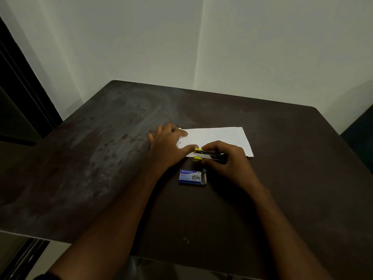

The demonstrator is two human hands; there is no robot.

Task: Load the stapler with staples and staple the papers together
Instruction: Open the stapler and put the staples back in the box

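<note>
One small stapler [210,155], black and metal with yellow tips, sits at the near left edge of the white papers [218,139], whose sheet count I cannot tell. The right hand [226,158] has its grip clenched around it. The left hand [168,143] lies spread, released, pressing the papers' left end. One blue cardboard staple box [191,177], flap open, lies just nearer on the dark, smudged worktop [101,158].

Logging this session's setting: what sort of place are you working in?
Probably a plain room at home or in a small office: a dark, worn table pushed into a bare wall corner, holding only papers, a stapler and a staple box.
</note>
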